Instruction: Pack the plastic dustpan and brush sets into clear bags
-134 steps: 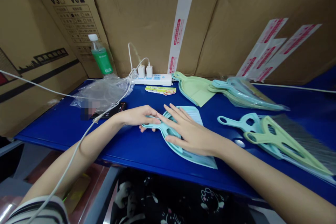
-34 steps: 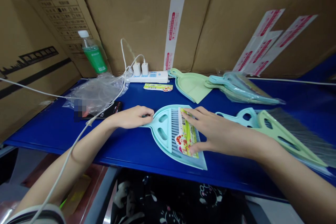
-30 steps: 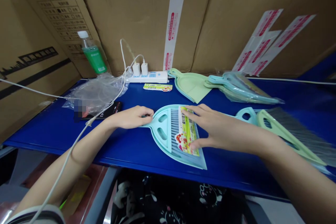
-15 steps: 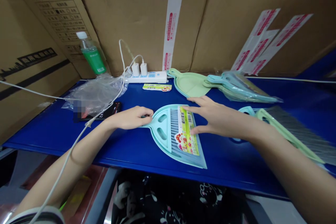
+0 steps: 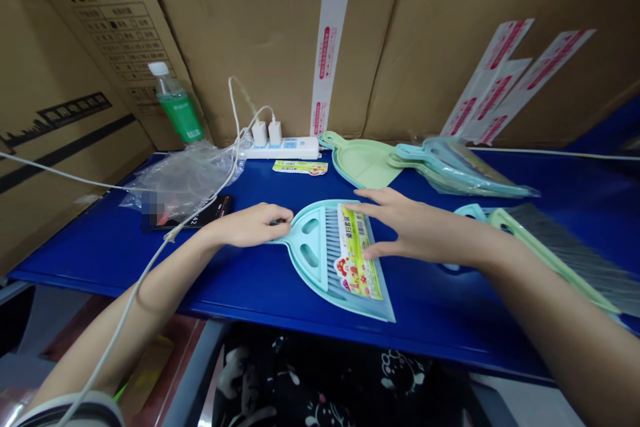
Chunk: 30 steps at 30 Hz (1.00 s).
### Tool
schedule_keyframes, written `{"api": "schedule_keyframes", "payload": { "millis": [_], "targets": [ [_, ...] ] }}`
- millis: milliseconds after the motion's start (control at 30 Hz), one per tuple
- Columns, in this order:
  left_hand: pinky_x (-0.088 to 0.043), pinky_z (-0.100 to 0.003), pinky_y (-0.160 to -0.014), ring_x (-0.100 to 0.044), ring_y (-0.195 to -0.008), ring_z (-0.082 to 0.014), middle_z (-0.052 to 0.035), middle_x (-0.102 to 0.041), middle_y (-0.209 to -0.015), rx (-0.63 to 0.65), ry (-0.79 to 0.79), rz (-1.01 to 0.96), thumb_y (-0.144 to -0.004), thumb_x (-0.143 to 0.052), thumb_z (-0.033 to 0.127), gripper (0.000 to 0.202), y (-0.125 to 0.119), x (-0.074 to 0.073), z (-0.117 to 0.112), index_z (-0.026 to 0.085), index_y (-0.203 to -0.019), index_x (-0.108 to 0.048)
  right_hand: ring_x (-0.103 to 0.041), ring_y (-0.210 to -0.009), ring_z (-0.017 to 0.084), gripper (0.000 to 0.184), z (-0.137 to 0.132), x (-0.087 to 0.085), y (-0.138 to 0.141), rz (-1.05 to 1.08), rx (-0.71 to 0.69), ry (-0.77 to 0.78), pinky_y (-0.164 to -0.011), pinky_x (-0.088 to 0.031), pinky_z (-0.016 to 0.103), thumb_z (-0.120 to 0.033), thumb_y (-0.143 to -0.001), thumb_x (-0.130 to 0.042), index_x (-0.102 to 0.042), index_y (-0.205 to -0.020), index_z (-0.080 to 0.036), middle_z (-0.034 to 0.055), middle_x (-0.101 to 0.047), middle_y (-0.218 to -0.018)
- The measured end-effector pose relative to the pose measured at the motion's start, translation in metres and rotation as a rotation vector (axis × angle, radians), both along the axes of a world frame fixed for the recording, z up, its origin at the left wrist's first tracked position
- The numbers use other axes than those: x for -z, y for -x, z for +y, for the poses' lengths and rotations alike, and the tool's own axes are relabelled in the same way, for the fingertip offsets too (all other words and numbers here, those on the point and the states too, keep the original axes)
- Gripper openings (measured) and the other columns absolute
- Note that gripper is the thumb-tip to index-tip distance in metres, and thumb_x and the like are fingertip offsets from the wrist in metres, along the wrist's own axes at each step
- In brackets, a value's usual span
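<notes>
A light-blue dustpan [image 5: 345,307] lies on the blue table, its handle toward the left. Nested in it is a matching small brush [image 5: 309,233] with grey-blue bristles. My left hand [image 5: 260,223] is closed round the handle end. Across the bristles lies a yellow-green printed label card [image 5: 361,253] with a mushroom picture. Fingers spread, my right hand [image 5: 400,223] rests at the card's right edge; its thumb and fingertips touch or nearly touch the card.
Behind are green and blue dustpans [image 5: 367,163] and a bagged set [image 5: 465,163]. Brushes [image 5: 560,253] lie at right. A power strip [image 5: 285,147], another label card [image 5: 300,167], clear plastic bags [image 5: 185,177], a black box [image 5: 210,212] and a green bottle [image 5: 180,110] stand left, with a loose white cable [image 5: 150,270].
Hardly anything differs. The view has shifted very slightly; both hands keep their places, and the dustpan, brush and card stay put.
</notes>
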<state>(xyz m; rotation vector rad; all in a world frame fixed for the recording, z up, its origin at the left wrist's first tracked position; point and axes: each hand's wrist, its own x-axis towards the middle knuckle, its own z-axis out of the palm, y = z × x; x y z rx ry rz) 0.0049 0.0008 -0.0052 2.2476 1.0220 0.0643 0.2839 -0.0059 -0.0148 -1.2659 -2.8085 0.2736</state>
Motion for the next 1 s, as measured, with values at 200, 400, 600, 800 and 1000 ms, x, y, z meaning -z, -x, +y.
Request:
{"api": "schedule_keyframes", "payload": {
  "millis": [200,400,600,800,1000],
  "targets": [
    [-0.031,-0.023,-0.058,-0.038,-0.061,-0.0108,0.0033,-0.041,-0.065,0.009,-0.004,-0.012,-0.085,-0.034,0.044,0.033,-0.002,0.0,-0.001,0.017,-0.068,-0.043,-0.048,-0.125,0.032,0.07,0.009,0.004,0.004,0.057,0.06,-0.104,-0.096,-0.045,0.047,-0.051,-0.086,-0.046,-0.038,-0.142,-0.011,0.0185,-0.049,-0.139],
    [-0.03,-0.022,-0.057,-0.037,-0.058,-0.0098,0.0046,-0.039,-0.062,0.024,-0.043,-0.031,-0.087,-0.033,0.041,0.032,-0.005,0.0,-0.004,0.017,-0.067,-0.042,-0.061,-0.107,0.028,0.039,0.013,0.007,0.02,-0.013,0.144,-0.154,-0.084,-0.051,0.04,-0.027,-0.093,-0.034,-0.061,-0.118,-0.013,0.0156,-0.067,-0.113],
    [-0.035,-0.023,-0.059,-0.043,-0.06,-0.0116,0.0028,-0.045,-0.064,0.036,-0.154,0.016,-0.092,-0.029,0.037,0.034,-0.009,0.002,-0.008,0.018,-0.067,-0.042,-0.061,-0.099,0.026,0.03,0.013,0.003,0.031,-0.039,0.238,-0.112,-0.079,-0.048,0.036,-0.02,-0.093,-0.035,-0.065,-0.099,-0.016,0.0121,-0.066,-0.101],
    [-0.046,-0.031,-0.073,-0.058,-0.084,-0.0211,-0.0057,-0.061,-0.084,-0.322,-0.702,0.333,-0.093,-0.029,0.021,0.028,-0.008,-0.002,-0.009,0.017,-0.082,-0.055,-0.061,-0.093,0.022,0.027,0.015,0.004,0.032,0.001,0.27,-0.099,-0.072,-0.044,0.03,-0.016,-0.091,-0.036,-0.062,-0.086,-0.02,0.0084,-0.066,-0.092],
    [-0.054,-0.035,-0.074,-0.057,-0.103,-0.0278,-0.0146,-0.06,-0.108,-0.557,-0.887,0.523,-0.089,-0.034,0.011,0.029,-0.007,-0.001,-0.007,0.012,-0.104,-0.059,-0.06,-0.092,0.022,0.026,0.015,0.003,0.032,-0.008,0.286,-0.078,-0.069,-0.042,0.029,-0.015,-0.091,-0.035,-0.06,-0.084,-0.019,0.0087,-0.065,-0.093]
  ]
}}
